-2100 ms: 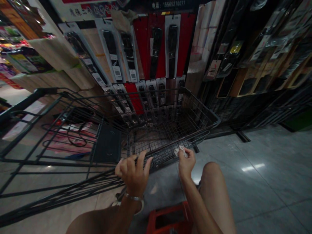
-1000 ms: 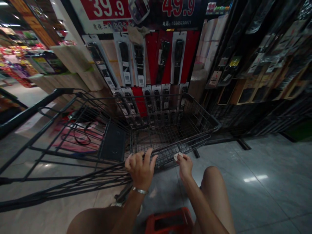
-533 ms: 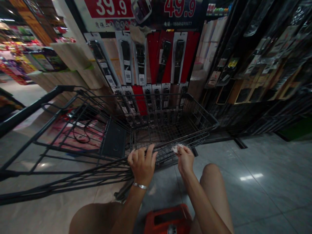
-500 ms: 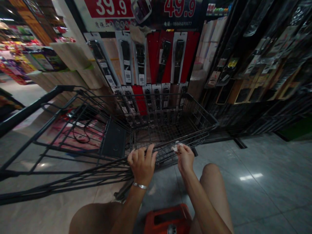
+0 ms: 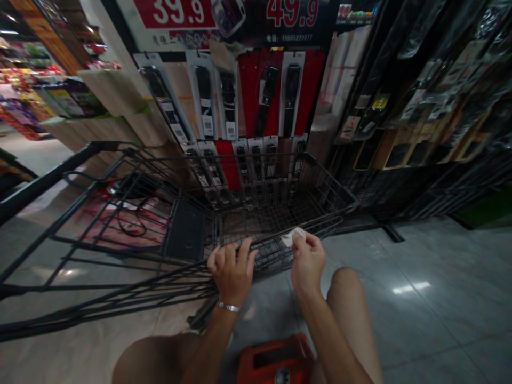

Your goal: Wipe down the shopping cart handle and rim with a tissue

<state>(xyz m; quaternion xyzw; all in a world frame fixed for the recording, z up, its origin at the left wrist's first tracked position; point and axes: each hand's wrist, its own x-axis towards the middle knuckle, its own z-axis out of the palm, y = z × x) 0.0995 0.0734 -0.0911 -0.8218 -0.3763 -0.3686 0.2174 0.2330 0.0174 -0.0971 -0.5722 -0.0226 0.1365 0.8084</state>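
Note:
A dark wire shopping cart (image 5: 190, 226) stands in front of me. My left hand (image 5: 232, 271), with a silver band at the wrist, is hooked over the near top rail, its fingers bent across the bars. To its right, my right hand (image 5: 310, 262) pinches a small crumpled white tissue (image 5: 294, 238) between thumb and fingers. The tissue is close to the same rail; whether it touches the metal I cannot tell. A wire-mesh basket floor shows beyond both hands.
Packaged belts (image 5: 228, 98) hang on a display behind the cart. Under the cart's left part lies a pink patterned box (image 5: 128, 224) with a dark cord. An orange stool (image 5: 276, 357) is between my knees. Grey floor tiles (image 5: 420, 320) extend to the right.
My right hand has turned and shifted slightly right and up, and more of the white tissue shows above its fingers. My left hand has stayed on the rail.

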